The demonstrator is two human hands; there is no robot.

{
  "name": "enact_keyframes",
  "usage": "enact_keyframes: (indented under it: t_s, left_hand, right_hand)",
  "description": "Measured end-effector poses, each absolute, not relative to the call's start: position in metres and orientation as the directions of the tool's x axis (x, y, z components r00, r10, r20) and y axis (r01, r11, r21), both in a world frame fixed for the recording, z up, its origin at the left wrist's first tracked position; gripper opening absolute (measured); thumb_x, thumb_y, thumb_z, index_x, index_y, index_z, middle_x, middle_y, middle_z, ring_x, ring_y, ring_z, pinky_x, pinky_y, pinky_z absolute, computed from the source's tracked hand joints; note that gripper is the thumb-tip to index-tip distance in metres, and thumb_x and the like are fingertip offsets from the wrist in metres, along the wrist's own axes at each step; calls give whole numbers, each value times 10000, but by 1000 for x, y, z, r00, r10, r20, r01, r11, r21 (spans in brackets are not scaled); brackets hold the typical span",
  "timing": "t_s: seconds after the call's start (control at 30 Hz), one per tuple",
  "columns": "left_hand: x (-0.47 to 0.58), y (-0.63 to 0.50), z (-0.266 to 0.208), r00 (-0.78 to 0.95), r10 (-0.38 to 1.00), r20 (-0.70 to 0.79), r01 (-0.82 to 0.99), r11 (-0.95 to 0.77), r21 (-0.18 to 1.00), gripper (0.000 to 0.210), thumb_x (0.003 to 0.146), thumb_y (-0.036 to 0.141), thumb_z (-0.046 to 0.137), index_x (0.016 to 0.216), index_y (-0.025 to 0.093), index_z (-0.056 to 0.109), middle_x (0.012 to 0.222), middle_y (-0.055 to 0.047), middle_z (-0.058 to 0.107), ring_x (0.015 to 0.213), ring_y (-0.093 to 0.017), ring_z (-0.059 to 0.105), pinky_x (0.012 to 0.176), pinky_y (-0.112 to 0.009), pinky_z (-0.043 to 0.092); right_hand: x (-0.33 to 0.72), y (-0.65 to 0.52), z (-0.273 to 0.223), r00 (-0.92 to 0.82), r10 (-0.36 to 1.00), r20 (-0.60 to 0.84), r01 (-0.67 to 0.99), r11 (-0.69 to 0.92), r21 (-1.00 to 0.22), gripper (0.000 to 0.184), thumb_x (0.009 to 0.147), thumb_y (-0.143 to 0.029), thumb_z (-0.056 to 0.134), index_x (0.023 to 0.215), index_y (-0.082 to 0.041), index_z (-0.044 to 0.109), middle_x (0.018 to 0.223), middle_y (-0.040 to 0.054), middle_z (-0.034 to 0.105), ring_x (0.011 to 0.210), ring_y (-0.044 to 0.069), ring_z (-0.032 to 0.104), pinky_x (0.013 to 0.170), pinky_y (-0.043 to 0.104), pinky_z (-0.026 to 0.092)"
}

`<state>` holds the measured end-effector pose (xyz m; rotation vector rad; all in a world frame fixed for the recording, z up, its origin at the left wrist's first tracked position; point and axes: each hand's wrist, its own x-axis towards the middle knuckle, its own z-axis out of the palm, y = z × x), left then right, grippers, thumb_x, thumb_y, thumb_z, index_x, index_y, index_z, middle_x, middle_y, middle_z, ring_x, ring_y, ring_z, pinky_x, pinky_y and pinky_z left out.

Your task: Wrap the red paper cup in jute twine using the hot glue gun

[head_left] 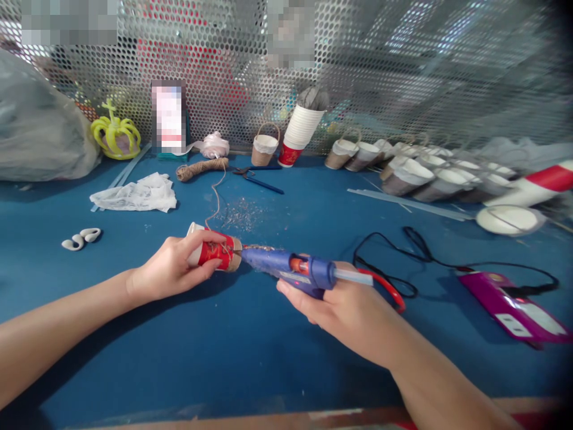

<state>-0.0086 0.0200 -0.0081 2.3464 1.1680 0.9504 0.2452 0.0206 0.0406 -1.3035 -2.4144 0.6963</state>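
Observation:
My left hand (172,266) is wrapped round a red and white paper cup (218,254) lying on its side. Brown twine bands the cup's right end, and a strand of it runs back to a twine bundle (202,169). In my right hand (335,301) is a blue hot glue gun (277,266), a clear glue stick (358,276) poking out of its rear. Its nozzle meets or nearly meets the twine-banded end; exact contact cannot be made out. A small red light glows on the gun's side.
Pliers (257,177) lie behind the cup. Stacked paper cups (304,128) and several twine-wrapped cups (405,176) stand along the perforated metal screen (358,71). At right, a black cord (421,248) joins a purple power strip (505,304). White earbuds (81,238) rest at left.

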Motion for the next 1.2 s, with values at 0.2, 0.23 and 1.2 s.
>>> enact_keyframes:
  t_s: [0.2, 0.23, 1.2]
  left_hand:
    - [-8, 20, -7, 431, 803, 412, 566, -596, 569, 257, 835, 187, 507, 1086, 135, 487, 878, -49, 693, 621, -86, 641, 573, -163, 498]
    - [-8, 20, -7, 432, 802, 412, 565, -597, 570, 258, 834, 187, 508, 1086, 134, 487, 881, -50, 693, 620, -86, 641, 571, -162, 497]
    - [-9, 19, -11, 442, 783, 437, 582, -621, 525, 282, 834, 189, 514, 1108, 132, 480, 863, -47, 689, 631, -93, 643, 538, -155, 475]
  right_hand:
    - [245, 20, 40, -571, 814, 102, 673, 536, -509, 161, 806, -238, 532, 654, -199, 571, 581, -34, 556, 457, 84, 488, 476, 207, 407]
    - [245, 20, 40, -575, 810, 114, 669, 546, -504, 164, 807, -233, 531, 650, -198, 567, 571, -36, 549, 453, 83, 482, 473, 205, 405]
    - [246, 19, 39, -578, 801, 157, 677, 578, -456, 150, 824, -235, 523, 678, -204, 540, 601, -38, 568, 478, 84, 496, 483, 193, 421]
